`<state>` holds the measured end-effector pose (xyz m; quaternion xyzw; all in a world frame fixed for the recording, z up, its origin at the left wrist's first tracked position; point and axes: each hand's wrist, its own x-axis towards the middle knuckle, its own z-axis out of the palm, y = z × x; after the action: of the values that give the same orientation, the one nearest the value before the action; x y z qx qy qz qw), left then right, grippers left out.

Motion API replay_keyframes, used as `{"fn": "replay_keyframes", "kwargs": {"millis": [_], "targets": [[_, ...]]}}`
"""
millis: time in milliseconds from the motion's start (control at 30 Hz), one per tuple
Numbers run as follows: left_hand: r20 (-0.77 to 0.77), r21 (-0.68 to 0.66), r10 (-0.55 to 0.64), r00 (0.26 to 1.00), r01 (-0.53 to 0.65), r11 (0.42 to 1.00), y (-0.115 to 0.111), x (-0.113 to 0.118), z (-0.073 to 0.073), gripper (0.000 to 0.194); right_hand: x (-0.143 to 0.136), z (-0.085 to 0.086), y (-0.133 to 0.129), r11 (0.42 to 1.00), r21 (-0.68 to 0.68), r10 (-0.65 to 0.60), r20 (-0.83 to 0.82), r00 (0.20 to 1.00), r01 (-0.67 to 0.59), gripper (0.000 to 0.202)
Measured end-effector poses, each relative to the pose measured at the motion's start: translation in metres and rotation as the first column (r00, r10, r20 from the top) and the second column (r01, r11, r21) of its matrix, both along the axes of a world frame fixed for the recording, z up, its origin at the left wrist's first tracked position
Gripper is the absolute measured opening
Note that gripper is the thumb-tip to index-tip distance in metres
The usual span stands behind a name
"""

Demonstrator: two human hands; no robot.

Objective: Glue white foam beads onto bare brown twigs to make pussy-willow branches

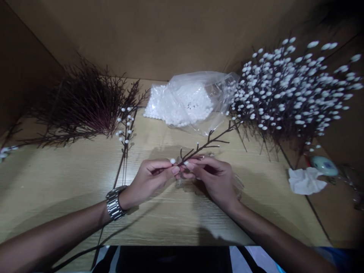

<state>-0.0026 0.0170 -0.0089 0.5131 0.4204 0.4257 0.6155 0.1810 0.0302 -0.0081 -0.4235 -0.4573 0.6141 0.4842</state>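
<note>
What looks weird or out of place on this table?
The crumpled tissue on the right: it looks like litter beside craft things. Also, a few white-dotted sprigs lie by the bare twigs on the left, away from the big white-dotted bunch, so they seem a bit misplaced.

Head camera looks forward — down over the tabletop (167, 223).

Along the back of the pale counter (167, 227) lie bare twigs (93, 106) at left, a clear bag (184, 102) of beads (178, 120), and a beaded bunch (290, 91) at right. Beaded sprigs (129, 123) lie along the left seam (100, 238), a crumpled tissue (305, 181) across the right seam (319, 218).
</note>
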Motion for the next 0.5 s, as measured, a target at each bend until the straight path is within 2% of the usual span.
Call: {"fn": "replay_keyframes", "kwargs": {"millis": [133,200,233,267,300,400,500], "targets": [[0.031,-0.091,0.031,0.999,-0.028,0.995,0.0,0.002,0.0,0.027,0.009,0.001,0.008,0.997,-0.028,0.08,0.047,0.996,-0.079,0.017],[0.06,-0.145,0.06,0.996,-0.05,0.988,-0.001,0.002,0.001,0.032,0.023,0.002,0.026,0.993,0.077,0.074,0.236,0.969,-0.095,0.028],[0.068,-0.155,0.071,0.995,-0.06,0.986,-0.001,0.002,0.002,0.034,0.031,0.003,0.039,0.981,0.166,0.03,0.373,0.927,-0.098,0.031],[0.068,-0.157,0.07,0.995,-0.058,0.986,-0.001,0.002,0.002,0.036,0.038,0.005,0.055,0.954,0.27,-0.033,0.53,0.848,-0.132,0.034],[0.062,-0.154,0.06,0.996,-0.05,0.987,-0.002,0.002,0.003,0.038,0.044,0.008,0.074,0.932,0.332,-0.091,0.606,0.79,-0.147,0.035],[0.025,-0.133,-0.01,1.0,0.013,0.991,-0.004,-0.002,0.001,0.042,0.048,0.022,0.131,0.873,0.438,-0.197,0.72,0.666,-0.215,0.027],[0.023,-0.107,-0.054,0.998,0.056,0.993,-0.008,-0.005,-0.004,0.044,0.026,0.032,0.176,0.816,0.449,-0.223,0.826,0.517,-0.364,0.017]]}}
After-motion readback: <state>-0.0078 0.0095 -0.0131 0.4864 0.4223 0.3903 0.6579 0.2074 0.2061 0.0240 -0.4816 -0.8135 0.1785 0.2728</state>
